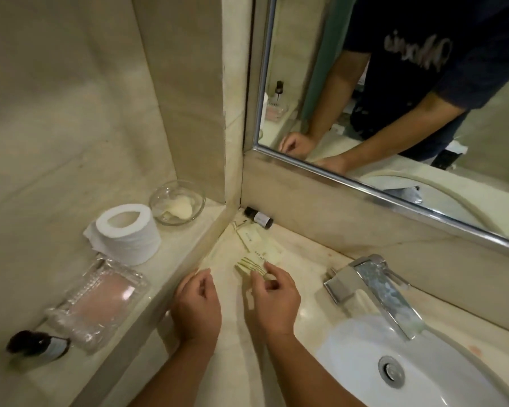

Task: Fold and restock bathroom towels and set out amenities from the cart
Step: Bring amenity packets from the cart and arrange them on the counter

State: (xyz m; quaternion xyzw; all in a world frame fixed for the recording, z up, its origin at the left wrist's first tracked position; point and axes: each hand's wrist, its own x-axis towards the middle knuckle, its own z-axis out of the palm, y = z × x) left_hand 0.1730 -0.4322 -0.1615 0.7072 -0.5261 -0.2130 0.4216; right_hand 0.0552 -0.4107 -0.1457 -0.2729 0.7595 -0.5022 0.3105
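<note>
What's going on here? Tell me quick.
A person is setting out amenities in the counter corner beside the sink. The right hand pinches a pale packet, one of a few lying on the counter. The left hand hovers next to it, loosely curled, seemingly holding nothing. A small bottle lies on its side against the back wall. No towels are in view.

Wearing a dark navy short-sleeved T-shirt [409,83], showing only as a reflection in the mirror [365,185]. Bearing pale lettering [417,48] across the chest, reading reversed and too blurred for making out. Leaving both forearms bare from the sleeve hems down to the left hand [196,306] and the right hand [274,302].
</note>
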